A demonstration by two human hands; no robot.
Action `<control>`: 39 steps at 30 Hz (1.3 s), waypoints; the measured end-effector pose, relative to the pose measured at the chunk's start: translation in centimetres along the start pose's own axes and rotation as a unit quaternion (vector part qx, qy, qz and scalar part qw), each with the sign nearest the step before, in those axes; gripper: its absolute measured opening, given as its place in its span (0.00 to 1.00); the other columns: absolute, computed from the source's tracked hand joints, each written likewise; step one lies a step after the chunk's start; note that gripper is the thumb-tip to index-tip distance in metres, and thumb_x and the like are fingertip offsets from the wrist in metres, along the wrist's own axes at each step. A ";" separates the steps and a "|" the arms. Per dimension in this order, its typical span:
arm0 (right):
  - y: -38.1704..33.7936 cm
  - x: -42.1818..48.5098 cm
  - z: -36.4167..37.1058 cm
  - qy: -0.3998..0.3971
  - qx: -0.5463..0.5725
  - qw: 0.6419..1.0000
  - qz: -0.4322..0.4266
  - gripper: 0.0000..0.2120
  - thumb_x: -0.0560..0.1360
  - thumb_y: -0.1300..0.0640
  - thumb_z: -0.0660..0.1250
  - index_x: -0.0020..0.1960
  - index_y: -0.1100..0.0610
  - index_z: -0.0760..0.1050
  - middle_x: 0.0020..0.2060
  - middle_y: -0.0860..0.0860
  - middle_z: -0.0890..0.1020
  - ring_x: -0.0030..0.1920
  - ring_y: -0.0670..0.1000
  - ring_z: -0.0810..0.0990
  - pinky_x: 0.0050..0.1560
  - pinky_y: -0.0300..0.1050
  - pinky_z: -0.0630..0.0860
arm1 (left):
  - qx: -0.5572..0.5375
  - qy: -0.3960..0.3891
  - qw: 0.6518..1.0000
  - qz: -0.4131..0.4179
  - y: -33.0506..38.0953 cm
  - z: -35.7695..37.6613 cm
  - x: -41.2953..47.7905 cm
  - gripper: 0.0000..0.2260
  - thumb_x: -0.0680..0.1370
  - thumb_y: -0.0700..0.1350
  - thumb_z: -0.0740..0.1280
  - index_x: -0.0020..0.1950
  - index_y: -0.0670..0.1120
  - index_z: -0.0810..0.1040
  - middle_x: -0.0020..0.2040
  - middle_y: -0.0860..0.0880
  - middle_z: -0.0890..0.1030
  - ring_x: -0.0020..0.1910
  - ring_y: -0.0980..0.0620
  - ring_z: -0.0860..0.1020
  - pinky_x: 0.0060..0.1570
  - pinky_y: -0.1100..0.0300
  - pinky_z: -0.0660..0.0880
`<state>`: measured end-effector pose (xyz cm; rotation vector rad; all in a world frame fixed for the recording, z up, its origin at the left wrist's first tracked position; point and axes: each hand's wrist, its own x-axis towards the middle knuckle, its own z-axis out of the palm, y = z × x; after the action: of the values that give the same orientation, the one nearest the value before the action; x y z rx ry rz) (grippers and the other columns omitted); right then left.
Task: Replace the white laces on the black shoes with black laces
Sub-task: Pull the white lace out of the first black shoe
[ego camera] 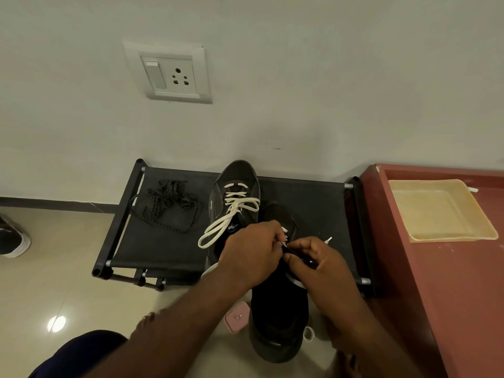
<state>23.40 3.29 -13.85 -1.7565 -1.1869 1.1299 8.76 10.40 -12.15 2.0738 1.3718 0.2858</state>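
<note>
L hand [249, 255] & R hand [319, 264] fingers pinching white lace [329, 239] on near shoe [278, 317], black laces [166, 205] loose on bench [313, 208], 2nd shoe [237, 175] behind

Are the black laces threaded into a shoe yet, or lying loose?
Loose: the black laces lie in a tangled heap on the rack, left of the white-laced shoe.

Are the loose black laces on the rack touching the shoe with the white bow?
Apart. The head view shows a strip of bare rack fabric between the black laces and the shoe.
</note>
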 end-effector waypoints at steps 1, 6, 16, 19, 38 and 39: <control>0.0 0.0 0.0 0.000 -0.007 1.000 0.000 0.07 0.76 0.58 0.72 0.52 0.49 0.81 0.45 0.43 0.86 0.47 0.41 0.84 0.48 0.38 0.80 | 0.007 0.000 1.000 0.002 0.1 0.0 0.0 0.06 0.79 0.47 0.63 0.54 0.54 0.77 0.49 0.55 0.80 0.48 0.55 0.78 0.49 0.57 0.75; -0.2 0.0 0.0 0.006 -0.015 1.000 0.005 0.06 0.76 0.58 0.72 0.51 0.50 0.82 0.44 0.44 0.85 0.46 0.42 0.84 0.48 0.38 0.81 | 0.008 0.024 1.000 -0.007 0.2 0.6 0.1 0.08 0.80 0.48 0.62 0.56 0.53 0.79 0.51 0.55 0.79 0.48 0.56 0.77 0.47 0.60 0.74; -0.5 -0.1 0.5 0.030 -0.012 0.999 0.002 0.04 0.76 0.59 0.71 0.48 0.50 0.82 0.41 0.41 0.84 0.43 0.40 0.83 0.43 0.32 0.77 | 0.055 0.068 0.996 0.022 0.1 0.5 -0.1 0.11 0.81 0.47 0.61 0.63 0.55 0.75 0.53 0.53 0.74 0.48 0.54 0.76 0.44 0.60 0.72; -0.6 -0.3 0.2 0.020 -0.013 1.000 0.002 0.05 0.77 0.60 0.71 0.49 0.50 0.81 0.42 0.40 0.84 0.44 0.40 0.83 0.42 0.32 0.77 | 0.121 0.060 0.989 0.057 0.1 0.5 -0.1 0.12 0.82 0.49 0.60 0.62 0.53 0.79 0.55 0.52 0.74 0.54 0.54 0.74 0.47 0.61 0.71; -0.2 -0.7 0.1 0.038 -0.167 0.984 -0.044 0.07 0.71 0.57 0.71 0.40 0.49 0.74 0.36 0.46 0.78 0.37 0.46 0.78 0.38 0.43 0.77 | 0.101 -0.005 0.992 0.076 0.0 -1.1 0.0 0.13 0.83 0.47 0.60 0.64 0.54 0.79 0.56 0.51 0.81 0.53 0.51 0.78 0.57 0.53 0.76; -0.2 -0.7 0.0 0.036 -0.160 0.986 -0.040 0.06 0.71 0.56 0.71 0.40 0.49 0.74 0.35 0.46 0.79 0.37 0.46 0.78 0.37 0.42 0.77 | 0.073 0.014 0.995 0.063 0.1 -1.1 0.0 0.12 0.82 0.46 0.61 0.62 0.52 0.81 0.53 0.50 0.82 0.51 0.52 0.79 0.56 0.53 0.76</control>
<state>23.16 2.69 -13.50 -1.9480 -1.4443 0.8568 8.25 10.76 -11.24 2.2902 1.3154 0.2751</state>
